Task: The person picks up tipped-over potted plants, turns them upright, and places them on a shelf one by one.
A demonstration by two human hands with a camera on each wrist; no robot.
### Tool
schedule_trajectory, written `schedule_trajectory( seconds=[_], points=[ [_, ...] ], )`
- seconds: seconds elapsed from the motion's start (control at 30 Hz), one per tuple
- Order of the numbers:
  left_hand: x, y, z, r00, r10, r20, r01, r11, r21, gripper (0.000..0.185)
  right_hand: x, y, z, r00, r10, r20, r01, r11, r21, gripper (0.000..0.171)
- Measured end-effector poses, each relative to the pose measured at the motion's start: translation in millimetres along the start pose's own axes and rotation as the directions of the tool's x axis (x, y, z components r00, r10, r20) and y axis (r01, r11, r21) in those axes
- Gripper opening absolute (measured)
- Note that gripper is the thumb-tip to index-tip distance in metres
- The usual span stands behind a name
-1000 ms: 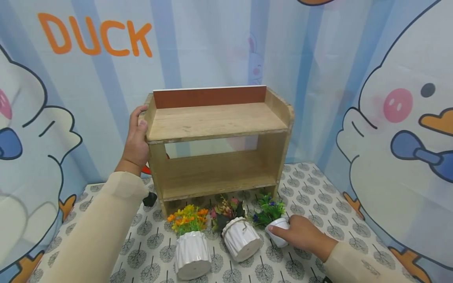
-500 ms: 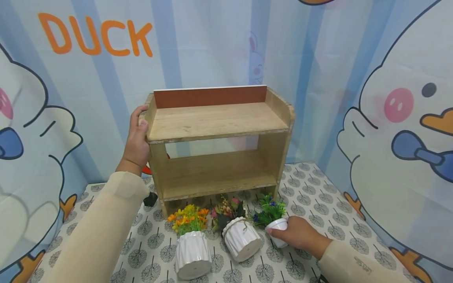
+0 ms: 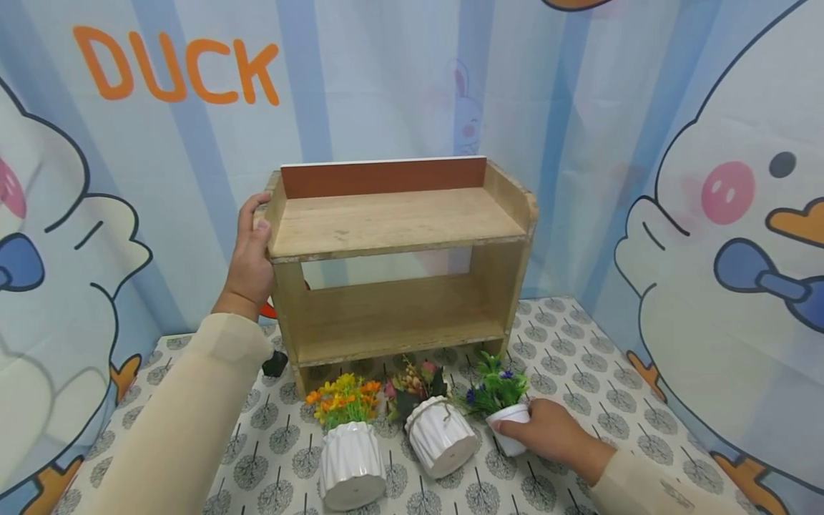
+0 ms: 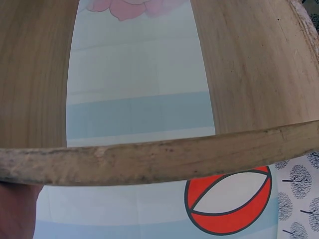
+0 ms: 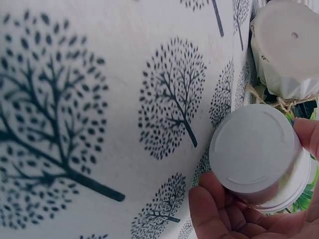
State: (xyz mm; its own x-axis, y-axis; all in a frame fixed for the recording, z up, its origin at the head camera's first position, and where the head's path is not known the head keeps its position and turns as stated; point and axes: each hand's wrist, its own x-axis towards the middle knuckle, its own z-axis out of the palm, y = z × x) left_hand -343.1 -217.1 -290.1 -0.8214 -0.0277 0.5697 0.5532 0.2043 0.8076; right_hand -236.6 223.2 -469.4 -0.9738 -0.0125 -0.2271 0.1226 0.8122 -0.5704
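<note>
The small white pot [image 5: 254, 149] was in my right hand [image 3: 556, 434], pinched between thumb and fingers, in front of the right end of the shelf [image 3: 399, 220]. Its base faced back towards me and its green plant [image 3: 501, 390] leaned away; whether it was off the cloth [image 3: 257, 465] I couldn't tell. The side looked smooth, so a slack pinch could let it slip or twist. Just beside it the middle pot [image 3: 444, 440] lay tipped, twine [image 5: 285, 104] round its rim: swinging left could snag that or roll it into the left pot [image 3: 352, 465]. My left hand [image 3: 249, 268] gripped the shelf's left side, high up; pulling there could tip it forward.
</note>
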Motion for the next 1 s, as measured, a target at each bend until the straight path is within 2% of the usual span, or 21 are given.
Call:
schedule_trajectory(
  seconds=[0.23,0.5,0.63,0.87,1.0],
  points=[
    [0.1,-0.1,-0.1,1.0,-0.001,-0.002,0.001,1.0,0.012,0.052,-7.0,-1.3,1.0,0.998,-0.01,-0.057,0.012,0.999,0.032,0.061],
    [-0.6,0.2,-0.3,1.0,-0.011,0.007,0.011,1.0,0.002,0.052,-15.1,-5.0,-3.0,0.99,-0.034,-0.137,0.047,0.994,0.097,0.068],
    [-0.7,-1.1,-0.9,1.0,-0.015,0.011,0.015,1.0,-0.021,0.052,-18.0,-6.5,-6.4,0.982,-0.05,-0.18,0.074,0.989,0.128,0.073],
    [-0.5,-1.5,-2.3,1.0,-0.007,0.008,0.007,1.0,-0.008,0.053,-21.7,-11.9,-8.6,0.964,-0.057,-0.26,0.105,0.979,0.175,0.073],
    [0.5,-2.3,-3.6,1.0,-0.005,0.005,0.005,1.0,-0.028,0.053,-25.8,-19.9,-9.9,0.951,-0.062,-0.304,0.128,0.971,0.201,0.08]
  ],
)
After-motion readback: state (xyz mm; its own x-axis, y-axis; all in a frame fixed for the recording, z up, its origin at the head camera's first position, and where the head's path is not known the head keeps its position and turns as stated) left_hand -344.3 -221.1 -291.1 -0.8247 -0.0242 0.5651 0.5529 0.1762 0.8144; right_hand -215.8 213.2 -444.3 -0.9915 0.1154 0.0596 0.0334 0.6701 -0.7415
